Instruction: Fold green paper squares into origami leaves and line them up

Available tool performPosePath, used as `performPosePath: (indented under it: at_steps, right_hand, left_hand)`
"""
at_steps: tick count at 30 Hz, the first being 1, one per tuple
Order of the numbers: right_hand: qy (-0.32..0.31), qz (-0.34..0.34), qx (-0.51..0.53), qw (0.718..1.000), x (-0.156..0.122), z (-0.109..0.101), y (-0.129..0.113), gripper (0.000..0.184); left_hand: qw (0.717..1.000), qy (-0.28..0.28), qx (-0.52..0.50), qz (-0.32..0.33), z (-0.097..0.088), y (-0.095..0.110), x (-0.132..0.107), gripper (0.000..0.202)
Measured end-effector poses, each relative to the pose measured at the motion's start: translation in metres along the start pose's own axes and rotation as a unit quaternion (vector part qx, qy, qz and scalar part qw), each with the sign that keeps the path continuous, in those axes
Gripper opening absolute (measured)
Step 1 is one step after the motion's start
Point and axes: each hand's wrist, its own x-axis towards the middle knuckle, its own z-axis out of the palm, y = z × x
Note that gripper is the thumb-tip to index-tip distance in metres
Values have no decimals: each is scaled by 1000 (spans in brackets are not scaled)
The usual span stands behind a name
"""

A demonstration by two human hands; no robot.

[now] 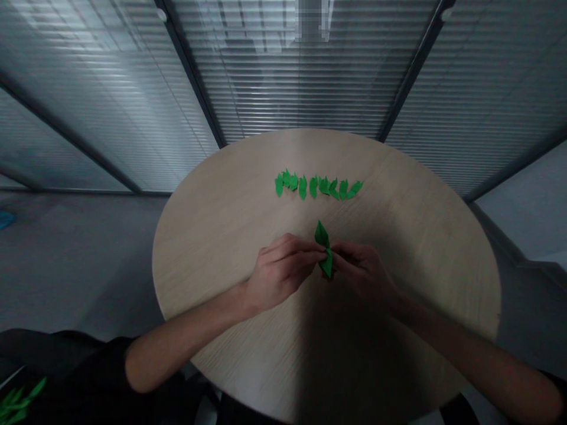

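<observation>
Over the middle of the table, a green leaf-shaped piece [322, 235] stands between my two hands, its pointed tip toward the far side. From the left, my left hand [286, 268] pinches it with thumb and fingertips. My right hand [365, 270] pinches the same piece from the right. The fingertips hide part of its middle, and I cannot tell whether it is paper or a real leaf. Beyond the hands, several similar green pieces [313, 187] lie in a loose row on the table.
The round wooden table [212, 236] has its far edge close to glass partitions with blinds [266, 88]. More green leaf-like pieces [22, 401] show at the lower left, beside dark fabric. A small blue object [6, 219] lies on the floor at far left.
</observation>
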Motion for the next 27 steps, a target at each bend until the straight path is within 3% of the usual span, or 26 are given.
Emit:
performPosePath:
  at_steps: [12, 19, 27]
  right_hand:
    - [-8, 19, 30, 999, 1, -1, 0, 43]
    - [-4, 24, 32, 999, 1, 0, 1, 40]
    - [-31, 18, 32, 999, 1, -4, -1, 39]
  left_hand:
    - [1000, 4, 1, -21, 1, 1, -1, 20]
    - [999, -5, 23, 33, -4, -1, -2, 18]
    - [997, -27, 49, 48, -5, -2, -2, 22]
